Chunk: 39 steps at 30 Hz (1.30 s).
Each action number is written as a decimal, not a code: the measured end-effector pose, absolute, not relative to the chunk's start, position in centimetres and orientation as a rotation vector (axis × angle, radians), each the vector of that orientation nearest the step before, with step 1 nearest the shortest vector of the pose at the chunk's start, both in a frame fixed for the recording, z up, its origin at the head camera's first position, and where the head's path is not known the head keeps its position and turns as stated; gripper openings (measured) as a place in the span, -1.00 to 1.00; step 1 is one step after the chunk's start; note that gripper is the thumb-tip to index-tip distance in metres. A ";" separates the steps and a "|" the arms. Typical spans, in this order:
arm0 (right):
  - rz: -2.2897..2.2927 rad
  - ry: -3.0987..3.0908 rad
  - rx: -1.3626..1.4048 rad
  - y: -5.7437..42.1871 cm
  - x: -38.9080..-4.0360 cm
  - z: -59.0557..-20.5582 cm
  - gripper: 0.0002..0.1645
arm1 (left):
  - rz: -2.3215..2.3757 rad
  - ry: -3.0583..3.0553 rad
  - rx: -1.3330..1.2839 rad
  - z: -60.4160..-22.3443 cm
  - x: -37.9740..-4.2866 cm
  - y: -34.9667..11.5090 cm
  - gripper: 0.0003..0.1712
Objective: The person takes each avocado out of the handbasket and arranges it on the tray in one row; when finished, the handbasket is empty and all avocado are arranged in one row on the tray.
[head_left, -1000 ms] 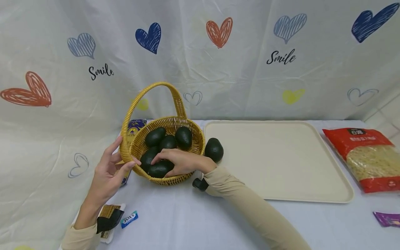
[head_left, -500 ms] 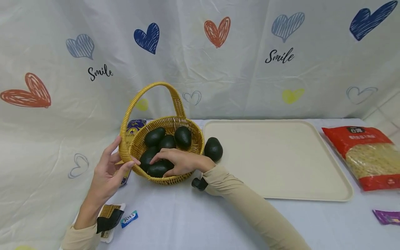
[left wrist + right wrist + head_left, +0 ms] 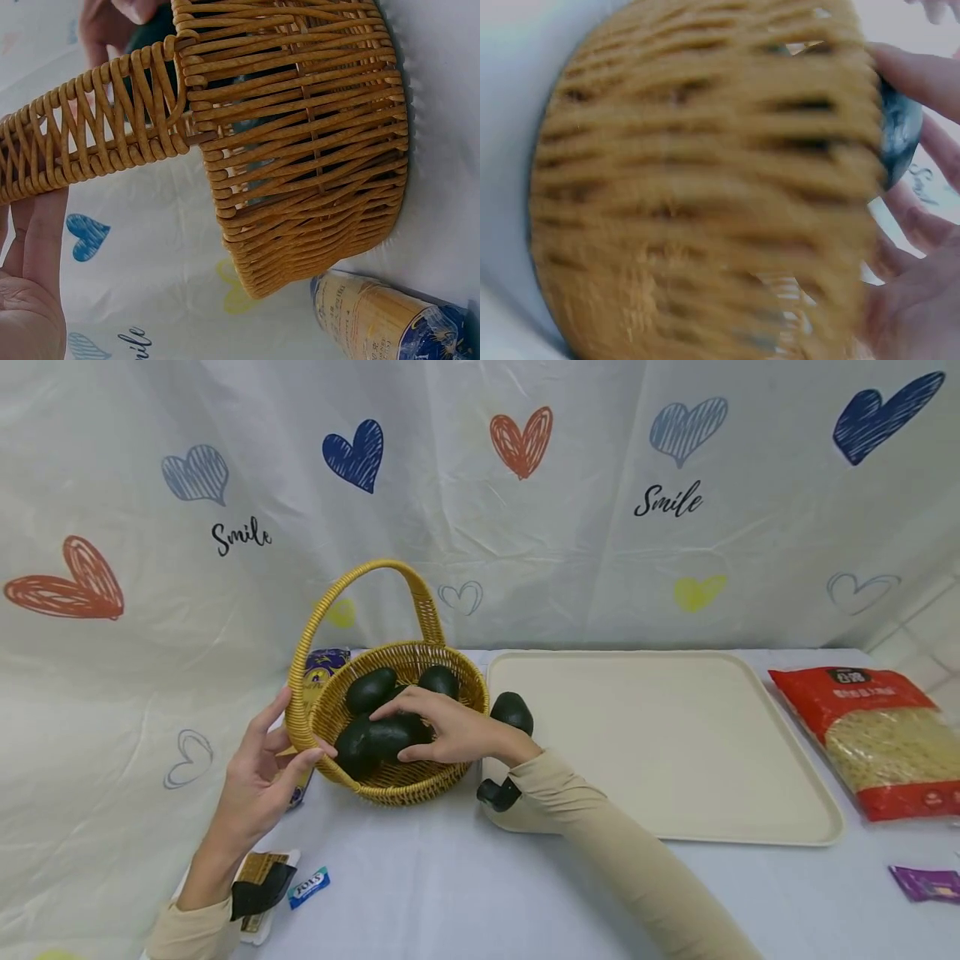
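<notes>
Fingers of the right hand (image 3: 461, 733) are bent round a dark green avocado (image 3: 397, 739), holding it at the top of the basket (image 3: 408, 795). The right wrist view is blurry, but a bit of the avocado pokes out past the rim there. The left hand (image 3: 262, 777) pinches one side of the basket's handle (image 3: 324, 618).

Closest to the person, a little blue candy (image 3: 309, 887) lies on the white tabletop (image 3: 420, 885). Near it is a white pack (image 3: 264, 863) with brown on it, partly covered by the black band (image 3: 262, 893) on the left wrist. Far over on the right is a purple wrapper (image 3: 928, 885), cut off by the edge of the view.

A bit farther out is the yellow woven basket, with more avocados (image 3: 371, 691) inside. The right hand hides some of them. Just beside the basket, a loose avocado (image 3: 512, 710) lies on the left side of a big cream tray (image 3: 675, 743). To the right of the tray is a red bag (image 3: 870, 743) with pale bits showing through. A blue and yellow pack (image 3: 386, 319) peeks out behind the basket's left side.

At the back hangs a white cloth (image 3: 570, 560) with hearts (image 3: 521, 442) and the word "Smile".
</notes>
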State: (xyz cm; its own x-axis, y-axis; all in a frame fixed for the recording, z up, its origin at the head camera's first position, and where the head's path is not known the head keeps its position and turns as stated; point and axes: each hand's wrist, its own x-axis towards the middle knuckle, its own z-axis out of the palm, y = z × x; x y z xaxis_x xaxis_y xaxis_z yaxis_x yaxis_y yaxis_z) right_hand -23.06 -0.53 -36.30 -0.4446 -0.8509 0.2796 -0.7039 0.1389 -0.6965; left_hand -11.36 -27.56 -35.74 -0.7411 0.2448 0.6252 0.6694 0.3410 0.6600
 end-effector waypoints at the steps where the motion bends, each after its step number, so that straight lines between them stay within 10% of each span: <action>1: -1.229 2.224 -1.539 0.0 -23.2 -36.0 -0.38 | -1.375 -2.183 -0.813 -35.8 -11.4 -27.6 -0.09; 16: -1.509 2.457 -1.216 13.0 -23.6 -30.0 -0.31 | -1.379 -2.150 -0.850 -35.9 -11.5 -27.6 -0.13; 39: -1.229 2.545 -0.555 19.4 -22.8 -37.9 -0.35 | -1.481 -2.067 -0.908 -36.0 -11.8 -27.4 -0.13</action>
State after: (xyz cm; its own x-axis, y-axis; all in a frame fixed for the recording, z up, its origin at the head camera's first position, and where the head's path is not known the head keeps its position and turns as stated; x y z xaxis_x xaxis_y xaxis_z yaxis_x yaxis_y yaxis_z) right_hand -22.82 19.41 -37.90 -0.8928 -0.4454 -0.0669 -0.2246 0.5691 -0.7910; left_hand -11.81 -27.40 -36.02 -0.6887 0.2559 0.6784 0.7246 0.2118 0.6558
